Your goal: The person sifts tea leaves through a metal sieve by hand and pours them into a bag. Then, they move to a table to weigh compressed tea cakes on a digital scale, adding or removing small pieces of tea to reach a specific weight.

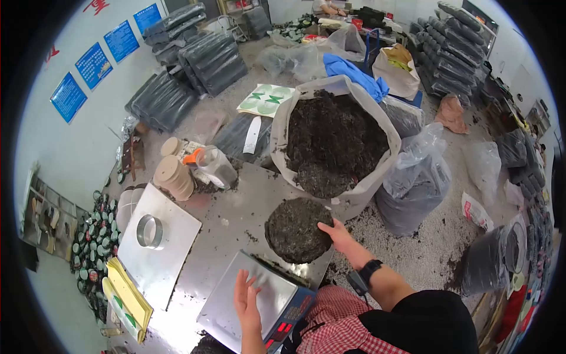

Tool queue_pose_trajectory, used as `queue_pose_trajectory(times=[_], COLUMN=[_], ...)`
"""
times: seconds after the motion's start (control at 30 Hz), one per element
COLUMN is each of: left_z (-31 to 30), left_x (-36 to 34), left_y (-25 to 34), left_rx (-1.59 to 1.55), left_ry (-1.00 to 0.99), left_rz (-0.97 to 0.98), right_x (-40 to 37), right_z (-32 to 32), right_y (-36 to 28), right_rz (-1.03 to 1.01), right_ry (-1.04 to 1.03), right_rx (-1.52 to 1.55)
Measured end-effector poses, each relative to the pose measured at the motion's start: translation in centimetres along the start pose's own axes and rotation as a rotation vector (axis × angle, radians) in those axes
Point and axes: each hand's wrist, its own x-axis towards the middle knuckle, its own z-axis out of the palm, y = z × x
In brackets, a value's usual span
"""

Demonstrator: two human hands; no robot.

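Note:
A round, dark cake of dried seaweed [296,231] hangs level over the steel table's right edge. My right hand [336,234] pinches it at its right rim, thumb on top. Below and to the left lies a digital scale [221,310] with a bare metal plate and red lit digits. Above that plate is my left hand [247,300], fingers apart and holding nothing. Beyond the held cake stands a large white sack [377,177], its top folded open, filled with loose dark seaweed [336,130] and a similar round cake near its front.
A metal ring [150,230] sits on a pale board [156,248] at the left. Behind it are stacked round wooden discs [174,177] and a clear plastic jug [216,167]. Yellow sheets [128,295] lie front left. A filled plastic bag [413,194] stands right of the sack.

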Motion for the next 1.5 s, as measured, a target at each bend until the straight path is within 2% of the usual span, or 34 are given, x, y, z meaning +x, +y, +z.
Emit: queue_pose_trajectory(times=[0.07,0.1,0.13,0.27,0.3,0.37,0.4,0.47,0.5,0.57,0.67,0.73,0.8,0.87,0.9,0.93,0.97,1.0,1.03,1.1,1.13,1.2,1.27,1.3,1.33,1.4,1.47,1.5], left_z=[0.4,0.4,0.3,-0.5,-0.9,-1.0,-1.0,-1.4,-1.2,-0.8,-0.1,0.5,1.6,2.8,3.4,3.8,3.5,3.0,2.0,-0.9,-2.9,-4.6,-5.6,-6.5,-7.1,-7.7,-7.2,-6.3], left_x=[0.5,0.3,0.0,-1.9,-2.5,-3.3,-3.5,-3.8,-3.9,-3.9,-3.1,-1.6,0.7,2.6,3.4,3.9,3.7,3.9,3.2,1.0,-0.5,-1.9,-2.9,-3.2,-3.0,-3.4,-2.2,-0.7], left_y=[-0.7,-0.7,-0.8,-1.4,-1.5,-1.8,-2.1,-2.7,-2.8,-2.7,-2.5,-2.6,-2.3,-2.3,-2.2,-2.5,-4.6,-5.4,-4.4,-2.8,-2.7,-2.6,-2.6,-3.6,-4.7,-6.5,-7.3,-7.1], left_rx=[0.021,0.049,0.08,0.181,0.163,0.119,0.116,0.105,0.085,0.02,-0.112,-0.167,-0.257,-0.321,-0.454,-0.586,-0.589,-0.711,-0.667,-0.616,-0.669,-0.716,-0.569,-0.572,-0.564,-0.331,-0.155,-0.129], left_ry=[0.053,0.105,0.157,0.336,0.381,0.475,0.486,0.486,0.501,0.502,0.416,0.304,0.204,0.159,0.096,0.027,0.218,0.299,0.31,0.329,0.304,0.313,0.395,0.458,0.491,0.571,0.564,0.582], left_rz=[-0.052,-0.126,-0.202,-0.233,-0.26,-0.314,-0.319,-0.374,-0.354,-0.321,-0.316,-0.308,-0.289,-0.273,-0.348,-0.425,-0.459,-0.405,-0.342,-0.283,-0.33,-0.386,-0.458,-0.464,-0.463,-0.485,-0.449,-0.412], right_x=[5.9,4.9,4.9,7.7,8.4,9.5,9.8,10.6,9.7,4.5,0.2,0.2,-0.7,-3.9,-3.7,-5.1,-6.5,-9.9,-9.1,-5.5,-4.0,-1.5,0.7,0.5,0.5,-1.9,-4.6,-4.6], right_z=[-4.8,-3.1,-2.6,-0.8,-0.5,-0.7,-1.3,-1.9,-1.0,1.5,3.3,1.7,1.9,5.1,3.7,5.1,6.7,10.7,9.7,6.7,5.8,4.7,5.9,8.3,10.1,15.2,20.3,22.2], right_y=[5.7,4.2,3.1,-1.3,-2.9,-6.0,-5.9,-5.4,-6.4,-8.6,-7.5,-4.6,-3.3,-3.2,1.9,2.5,3.0,-1.5,-0.6,3.4,4.9,7.0,8.0,5.8,4.6,2.4,3.2,5.8], right_rz=[0.039,-0.071,-0.044,-0.241,-0.217,0.291,0.298,0.22,0.222,-0.018,0.074,0.098,0.127,0.282,0.125,0.199,0.265,0.567,0.562,0.209,0.221,-0.182,-0.457,-0.469,-0.49,-0.637,-0.384,-0.107], right_ry=[0.203,0.353,0.336,0.592,0.582,0.546,0.541,0.439,0.42,0.135,0.064,0.027,0.108,0.084,-0.013,-0.081,-0.158,-0.21,-0.199,-0.155,-0.155,-0.139,0.027,0.102,0.02,-0.377,-0.615,-0.585], right_rx=[-0.597,-1.518,-1.518,-0.423,-0.43,0.206,0.197,0.418,0.407,0.603,0.56,0.593,0.635,0.532,0.268,0.151,0.03,0.059,0.062,-0.325,-0.317,-0.525,-0.789,-0.794,-0.786,-0.778,-0.507,-0.354])
